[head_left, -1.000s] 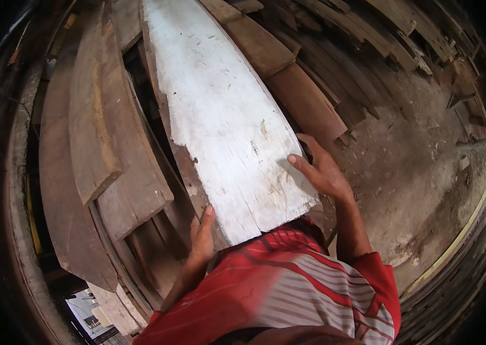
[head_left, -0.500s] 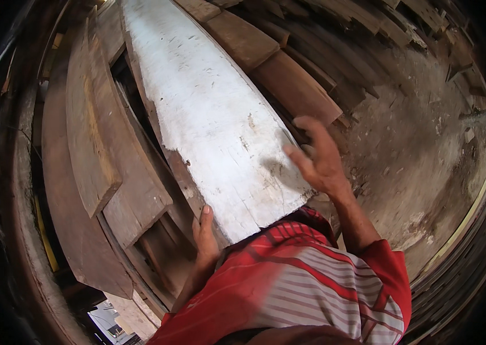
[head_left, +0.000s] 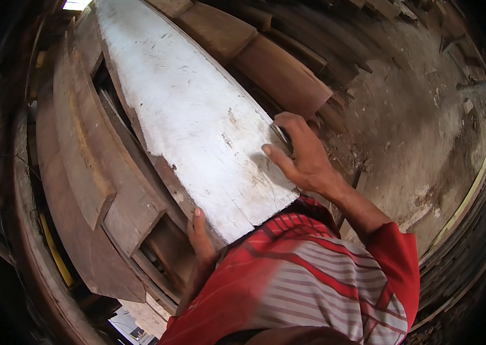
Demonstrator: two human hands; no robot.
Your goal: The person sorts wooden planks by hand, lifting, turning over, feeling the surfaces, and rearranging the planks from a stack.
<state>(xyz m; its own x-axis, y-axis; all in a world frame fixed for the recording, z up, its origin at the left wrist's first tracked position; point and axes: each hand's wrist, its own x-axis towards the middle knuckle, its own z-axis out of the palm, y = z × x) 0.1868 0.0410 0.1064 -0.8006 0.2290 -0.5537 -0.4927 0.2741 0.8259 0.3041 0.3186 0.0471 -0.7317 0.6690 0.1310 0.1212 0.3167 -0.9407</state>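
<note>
A long wide wooden board point(head_left: 197, 121) with a worn white-painted face stretches away from my body, its near end against my shirt. My left hand point(head_left: 201, 241) holds the board's bare-wood left edge near that end; the thumb points up along the edge and the other fingers are hidden. At the right edge, my right hand point(head_left: 309, 158) has its thumb and index finger spread apart. The thumb reaches over the white face and the index finger curves to the edge. Its remaining fingers are mostly out of sight. A chipped notch shows on the board's left side.
Brown planks point(head_left: 96, 167) lie stacked and overlapping to the left. Shorter reddish-brown boards point(head_left: 283, 72) run along the right of the white board. A dusty floor point(head_left: 409, 149) with wood scraps spreads to the right, and more stacked timber point(head_left: 461, 276) curves along the lower right.
My right hand has come in closer to the board's right edge, with thumb and index finger still apart. The whole view has shifted slightly, and my left hand keeps its place on the board.
</note>
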